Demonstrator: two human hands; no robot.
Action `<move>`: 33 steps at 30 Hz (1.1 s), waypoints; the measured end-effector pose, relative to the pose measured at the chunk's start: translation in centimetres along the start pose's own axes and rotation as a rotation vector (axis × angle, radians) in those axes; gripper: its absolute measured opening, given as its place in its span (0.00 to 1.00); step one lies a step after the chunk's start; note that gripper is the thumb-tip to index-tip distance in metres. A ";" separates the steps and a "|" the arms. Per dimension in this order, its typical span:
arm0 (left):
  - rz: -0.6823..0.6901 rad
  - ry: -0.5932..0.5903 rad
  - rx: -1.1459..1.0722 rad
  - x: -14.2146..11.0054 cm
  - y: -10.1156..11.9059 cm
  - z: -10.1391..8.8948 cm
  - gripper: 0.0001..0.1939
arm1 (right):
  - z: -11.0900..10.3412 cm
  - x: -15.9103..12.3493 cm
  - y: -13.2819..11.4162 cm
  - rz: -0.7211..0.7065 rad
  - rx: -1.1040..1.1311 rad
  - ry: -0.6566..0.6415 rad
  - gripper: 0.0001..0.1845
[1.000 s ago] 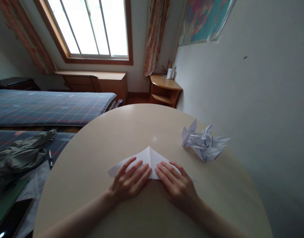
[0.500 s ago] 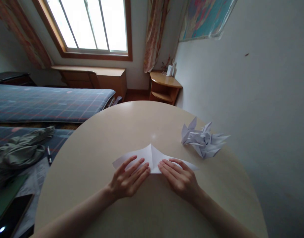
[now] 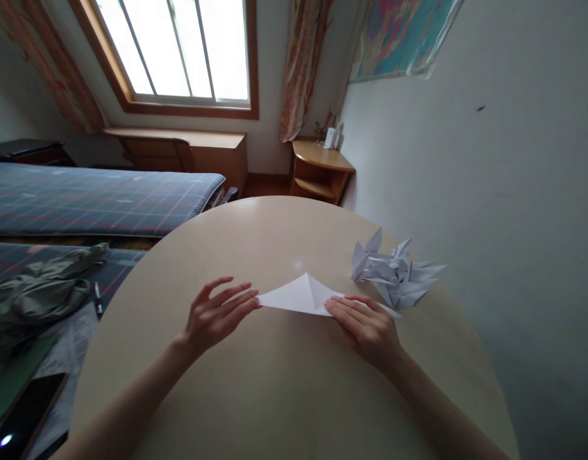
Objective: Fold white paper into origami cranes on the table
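Observation:
A white sheet of paper [image 3: 298,295], folded into a wide, low triangle with a crease down its middle, is stretched between my two hands above the round table [image 3: 275,396]. My left hand [image 3: 221,313] pinches the paper's left corner at its fingertips, its upper fingers raised and apart; the thumb is hidden. My right hand [image 3: 365,329] grips the lower right part of the sheet, fingers close together on top, thumb out of sight below. The paper's right tip shows past these fingers. Beyond my right hand lie several folded white paper pieces [image 3: 394,271] in a cluster.
The wall [image 3: 524,223] runs along the table's right side. To the left is a plaid mattress [image 3: 97,199], with a crumpled grey-green cloth [image 3: 39,287], a pen [image 3: 98,298], printed sheets and a phone [image 3: 28,409] nearer me. A corner shelf [image 3: 320,156] stands beyond the table.
My left hand has slid outward to the paper's left corner. My right hand has shifted slightly right, and the paper has moved right and away from me.

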State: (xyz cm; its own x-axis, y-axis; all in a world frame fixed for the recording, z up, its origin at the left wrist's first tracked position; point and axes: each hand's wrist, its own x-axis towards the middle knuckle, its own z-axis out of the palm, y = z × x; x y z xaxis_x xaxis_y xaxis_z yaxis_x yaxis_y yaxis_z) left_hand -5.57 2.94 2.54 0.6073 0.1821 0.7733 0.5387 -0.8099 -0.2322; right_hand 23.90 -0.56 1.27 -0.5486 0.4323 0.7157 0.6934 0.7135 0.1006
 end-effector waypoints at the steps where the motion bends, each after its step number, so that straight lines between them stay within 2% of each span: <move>1: -0.004 0.007 -0.006 0.0 -0.3 -0.1 0.07 | 0.0 0.0 0.1 0.003 -0.003 0.000 0.14; 7: -0.050 0.036 0.002 -0.4 -1.0 0.0 0.03 | -0.2 0.1 0.3 0.004 -0.018 0.004 0.14; 14: -0.130 -0.019 0.100 -1.3 -2.6 -0.1 0.05 | -0.9 0.1 1.3 0.053 -0.068 0.042 0.08; 19: -0.214 0.038 0.075 -2.0 -3.6 0.3 0.05 | -1.8 0.0 2.1 0.084 -0.122 0.055 0.06; 22: -0.233 0.055 0.040 -2.3 -4.0 0.3 0.05 | -2.4 -0.2 2.5 0.093 -0.132 0.063 0.09; 27: -0.299 0.084 -0.011 -2.3 -4.2 0.0 0.09 | -3.1 -0.6 3.0 0.147 -0.016 -0.002 0.20; 30: -0.398 0.154 -0.055 -2.4 -4.1 -0.1 0.13 | -3.2 -0.8 3.1 0.233 0.078 0.063 0.18; 33: -0.620 0.264 -0.162 -2.4 -3.7 -0.1 0.15 | -3.6 -0.9 2.7 0.418 0.258 0.173 0.12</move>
State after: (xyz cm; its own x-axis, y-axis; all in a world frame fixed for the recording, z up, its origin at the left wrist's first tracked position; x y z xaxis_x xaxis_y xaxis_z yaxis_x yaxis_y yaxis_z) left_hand -9.11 5.43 1.60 0.0420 0.5131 0.8573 0.6340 -0.6768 0.3740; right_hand 27.94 -1.01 3.35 -0.1492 0.6274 0.7643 0.6868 0.6218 -0.3764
